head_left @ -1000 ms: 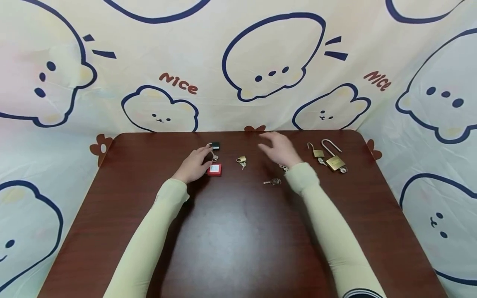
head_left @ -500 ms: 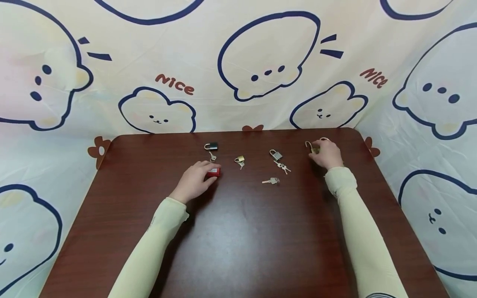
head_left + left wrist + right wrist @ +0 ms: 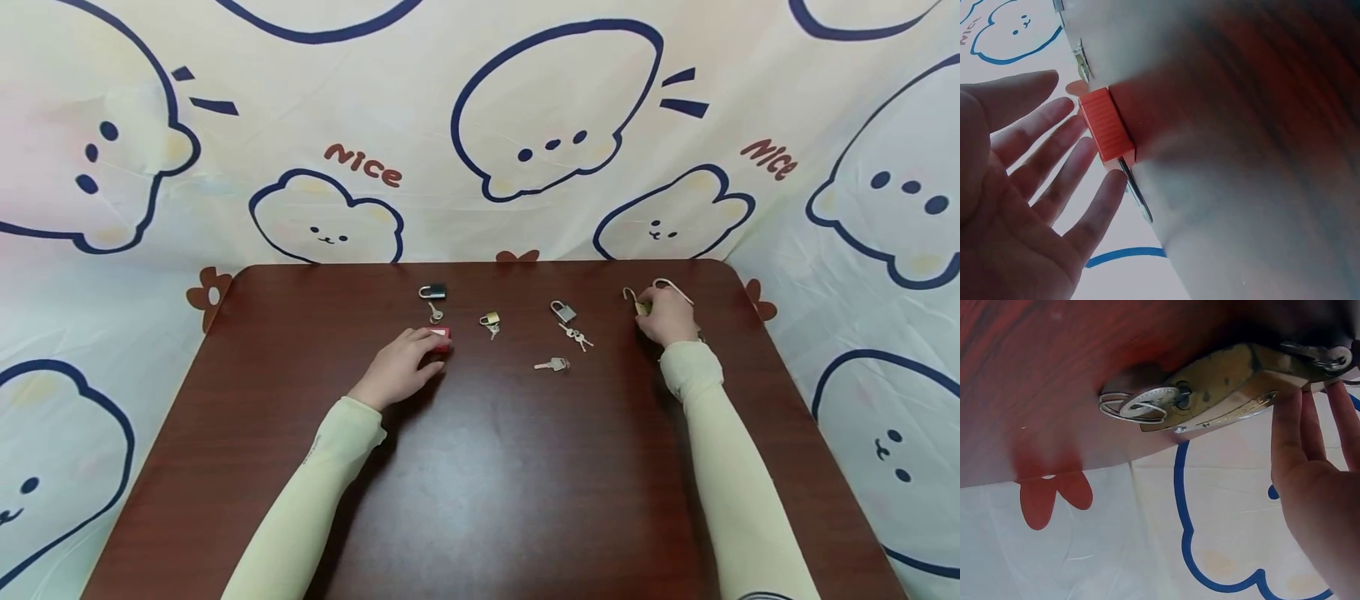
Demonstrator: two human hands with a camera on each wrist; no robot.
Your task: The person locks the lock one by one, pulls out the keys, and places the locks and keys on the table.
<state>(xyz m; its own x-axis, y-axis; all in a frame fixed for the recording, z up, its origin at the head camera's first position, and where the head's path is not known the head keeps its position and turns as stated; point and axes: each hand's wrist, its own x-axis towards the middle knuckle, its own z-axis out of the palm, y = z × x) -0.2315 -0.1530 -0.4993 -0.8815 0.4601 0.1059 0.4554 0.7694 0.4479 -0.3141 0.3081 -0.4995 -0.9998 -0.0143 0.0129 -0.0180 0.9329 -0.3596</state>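
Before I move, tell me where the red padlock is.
The red padlock is by the left hand; in the head view, left of centre, just below a key and the black padlock.

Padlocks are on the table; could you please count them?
6: black padlock beyond red padlock at the left hand; small brass padlock and grey padlock centrally; smaller open padlock and larger open padlock at the right hand, which may hide others.

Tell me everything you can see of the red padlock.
The red padlock has a boxy body with a ribbed side, plastic-looking, a white label on top and a metallic-looking shackle; whether that is locked is unclear. It lies flat on the brown table, nearer the person than the black padlock. The left hand partly covers it, fingertips at its edge, apparently touching.
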